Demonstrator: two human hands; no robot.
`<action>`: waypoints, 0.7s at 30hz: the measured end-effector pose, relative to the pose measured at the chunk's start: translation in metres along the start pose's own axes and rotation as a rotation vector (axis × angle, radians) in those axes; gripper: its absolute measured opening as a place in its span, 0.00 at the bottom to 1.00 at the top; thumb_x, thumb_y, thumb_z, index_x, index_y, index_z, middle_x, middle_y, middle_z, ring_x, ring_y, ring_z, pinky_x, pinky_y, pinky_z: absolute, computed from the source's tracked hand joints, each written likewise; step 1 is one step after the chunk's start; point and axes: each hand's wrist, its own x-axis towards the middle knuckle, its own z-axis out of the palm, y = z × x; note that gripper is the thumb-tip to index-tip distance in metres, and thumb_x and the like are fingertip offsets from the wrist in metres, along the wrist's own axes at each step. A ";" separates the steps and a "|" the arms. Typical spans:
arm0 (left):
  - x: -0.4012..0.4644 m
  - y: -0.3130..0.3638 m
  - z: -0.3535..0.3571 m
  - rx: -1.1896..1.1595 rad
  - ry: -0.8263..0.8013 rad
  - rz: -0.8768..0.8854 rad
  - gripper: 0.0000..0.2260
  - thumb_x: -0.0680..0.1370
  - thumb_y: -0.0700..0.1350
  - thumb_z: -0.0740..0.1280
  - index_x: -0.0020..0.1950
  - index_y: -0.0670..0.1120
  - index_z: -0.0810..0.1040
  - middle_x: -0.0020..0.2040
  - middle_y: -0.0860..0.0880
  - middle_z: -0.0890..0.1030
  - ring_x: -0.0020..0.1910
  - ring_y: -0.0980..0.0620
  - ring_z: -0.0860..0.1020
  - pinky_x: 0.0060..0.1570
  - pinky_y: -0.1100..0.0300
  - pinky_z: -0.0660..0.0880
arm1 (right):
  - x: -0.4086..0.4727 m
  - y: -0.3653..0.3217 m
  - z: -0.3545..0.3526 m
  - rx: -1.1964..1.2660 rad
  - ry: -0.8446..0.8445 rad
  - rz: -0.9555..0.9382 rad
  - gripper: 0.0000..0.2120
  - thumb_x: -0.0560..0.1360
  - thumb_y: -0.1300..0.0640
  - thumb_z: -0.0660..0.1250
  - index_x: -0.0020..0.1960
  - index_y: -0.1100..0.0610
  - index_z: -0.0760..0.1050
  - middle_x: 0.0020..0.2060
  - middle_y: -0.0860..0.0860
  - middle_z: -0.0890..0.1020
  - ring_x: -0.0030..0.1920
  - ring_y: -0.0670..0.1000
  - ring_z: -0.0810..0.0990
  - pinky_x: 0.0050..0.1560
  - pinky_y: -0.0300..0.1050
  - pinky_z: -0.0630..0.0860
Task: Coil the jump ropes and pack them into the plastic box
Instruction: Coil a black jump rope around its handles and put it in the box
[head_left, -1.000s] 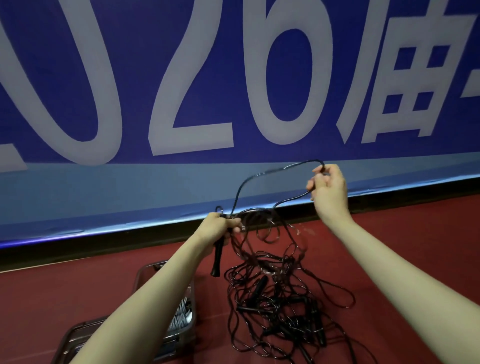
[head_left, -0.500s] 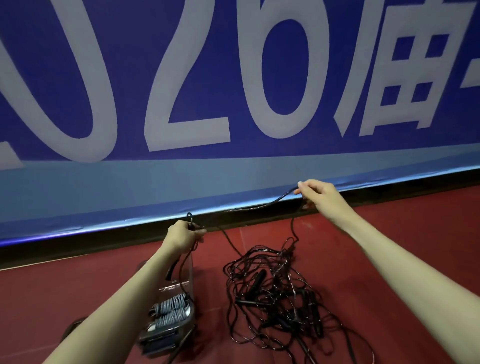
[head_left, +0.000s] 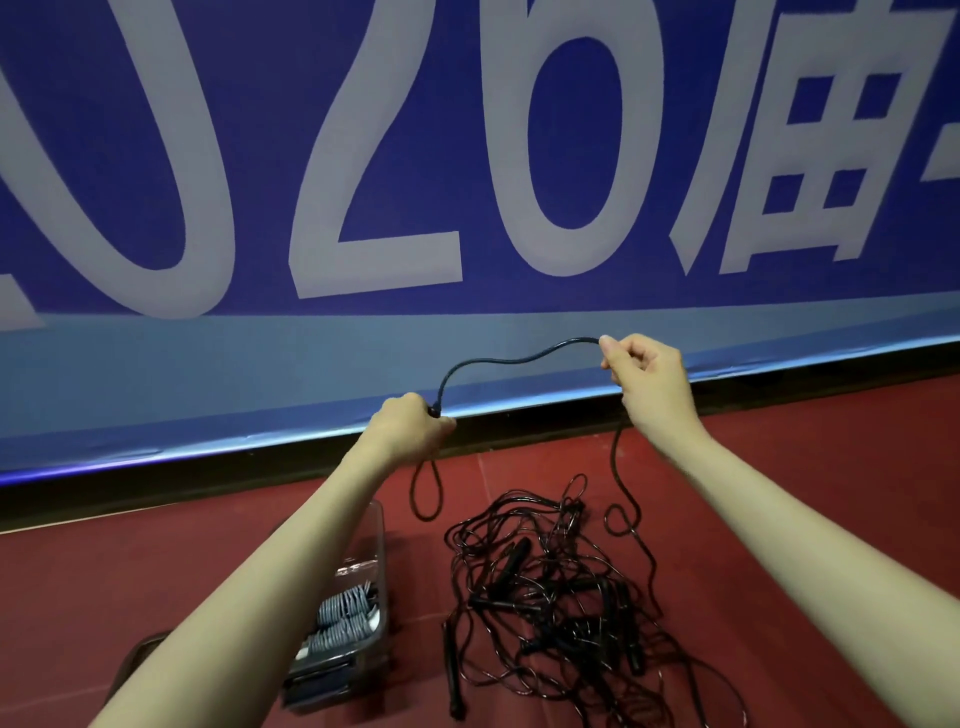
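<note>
A black jump rope (head_left: 511, 353) arcs in the air between my two hands. My left hand (head_left: 410, 428) grips one part of it, with a small loop hanging below the fist. My right hand (head_left: 647, 371) pinches the rope farther along, and the rest trails down to the floor. A tangled pile of black jump ropes (head_left: 561, 597) with their handles lies on the red floor below my hands. The clear plastic box (head_left: 376, 582) stands left of the pile, partly behind my left forearm, with grey coiled ropes (head_left: 345, 616) inside.
A blue banner wall (head_left: 467, 182) with large white characters rises straight ahead, with a black strip along its foot. Red floor (head_left: 779, 467) spreads to the right of the pile. A dark object (head_left: 137, 657) lies on the floor left of the box.
My right hand has risen and moved closer to my left, so the taut stretch of rope now bows upward. My left hand has lifted too, and a loop hangs beneath it.
</note>
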 end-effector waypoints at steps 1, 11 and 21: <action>-0.001 -0.001 -0.002 0.018 0.018 -0.013 0.12 0.77 0.48 0.65 0.41 0.39 0.77 0.40 0.43 0.79 0.35 0.45 0.74 0.32 0.58 0.66 | 0.000 -0.001 -0.002 -0.006 0.013 -0.012 0.17 0.81 0.53 0.64 0.34 0.57 0.72 0.25 0.49 0.66 0.24 0.44 0.61 0.29 0.41 0.59; -0.016 0.011 -0.018 0.493 0.261 0.084 0.20 0.79 0.59 0.63 0.52 0.41 0.69 0.51 0.42 0.76 0.48 0.39 0.75 0.42 0.52 0.69 | -0.005 -0.012 0.002 -0.027 -0.128 -0.086 0.17 0.80 0.52 0.65 0.34 0.58 0.74 0.26 0.53 0.64 0.25 0.46 0.60 0.29 0.41 0.58; -0.017 0.016 -0.011 -0.191 -0.114 0.342 0.24 0.79 0.53 0.65 0.73 0.49 0.66 0.69 0.52 0.72 0.68 0.53 0.71 0.65 0.58 0.68 | -0.005 -0.012 0.006 0.007 -0.178 -0.089 0.16 0.79 0.52 0.66 0.34 0.56 0.75 0.24 0.47 0.64 0.26 0.46 0.60 0.30 0.40 0.59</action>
